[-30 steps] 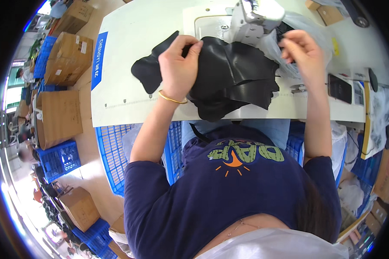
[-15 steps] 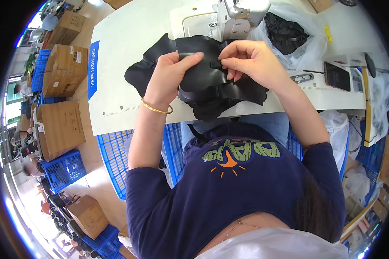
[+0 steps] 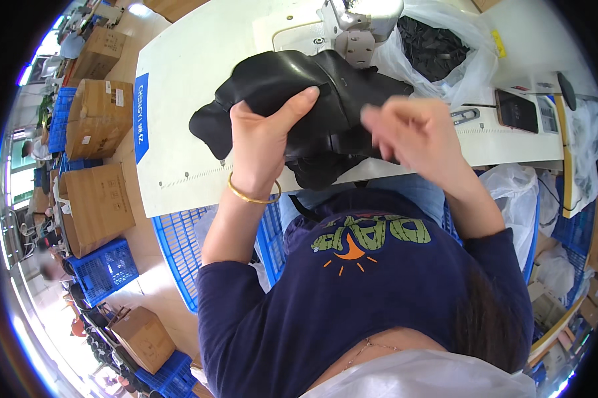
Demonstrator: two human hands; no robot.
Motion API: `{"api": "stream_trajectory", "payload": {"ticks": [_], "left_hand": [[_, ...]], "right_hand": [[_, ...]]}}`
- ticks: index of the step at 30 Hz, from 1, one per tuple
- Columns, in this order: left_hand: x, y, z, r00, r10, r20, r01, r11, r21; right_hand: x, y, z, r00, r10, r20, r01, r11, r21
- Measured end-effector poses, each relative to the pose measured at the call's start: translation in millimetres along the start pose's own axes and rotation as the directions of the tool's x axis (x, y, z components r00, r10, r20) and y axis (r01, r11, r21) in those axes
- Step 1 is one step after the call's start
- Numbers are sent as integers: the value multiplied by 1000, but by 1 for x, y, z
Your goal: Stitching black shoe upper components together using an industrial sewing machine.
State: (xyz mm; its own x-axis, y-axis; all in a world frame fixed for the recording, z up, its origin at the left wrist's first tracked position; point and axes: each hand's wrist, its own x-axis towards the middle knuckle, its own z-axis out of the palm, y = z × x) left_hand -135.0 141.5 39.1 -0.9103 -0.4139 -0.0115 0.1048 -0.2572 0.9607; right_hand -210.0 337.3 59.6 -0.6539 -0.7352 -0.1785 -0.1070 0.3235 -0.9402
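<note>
A black, glossy, leather-like sewn piece with seams and wavy edges lies spread near the table's front edge. My left hand is closed on its left part, thumb on top and the other fingers hidden underneath. Over the right part of the piece is my right hand, its fingers smeared by motion; whether it touches the material I cannot tell. Just beyond the piece stands a sewing machine, its pale metal head close to the material's far edge.
Behind my right hand, a clear plastic bag holds black scraps or pieces. Small metal thread snips and a phone lie at the right of the white table. Blue crates stand below the front edge; cardboard boxes line the left.
My right hand has let go of the small fold it pinched and moved right and toward me. The black piece is now spread flatter, and my left hand has shifted slightly nearer me.
</note>
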Motion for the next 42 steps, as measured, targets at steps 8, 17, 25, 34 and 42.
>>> {"api": "stream_trajectory", "payload": {"ticks": [8, 17, 25, 34, 42], "left_hand": [[-24, 11, 26, 993, -72, 98, 87, 983, -160], [-27, 4, 24, 993, 90, 72, -96, 991, 93], [-25, 21, 26, 980, -198, 25, 199, 966, -162], [-27, 16, 31, 999, -29, 38, 24, 992, 128], [-27, 13, 30, 998, -27, 57, 25, 999, 34]], "right_hand": [[-12, 12, 48, 972, -47, -229, 229, 386, 894], [0, 21, 54, 864, -162, -476, 449, 677, 584], [3, 20, 56, 841, -170, -513, 480, 673, 563], [-1, 20, 56, 833, -197, -517, 486, 706, 515], [-2, 20, 55, 838, -187, -513, 474, 715, 514]]}}
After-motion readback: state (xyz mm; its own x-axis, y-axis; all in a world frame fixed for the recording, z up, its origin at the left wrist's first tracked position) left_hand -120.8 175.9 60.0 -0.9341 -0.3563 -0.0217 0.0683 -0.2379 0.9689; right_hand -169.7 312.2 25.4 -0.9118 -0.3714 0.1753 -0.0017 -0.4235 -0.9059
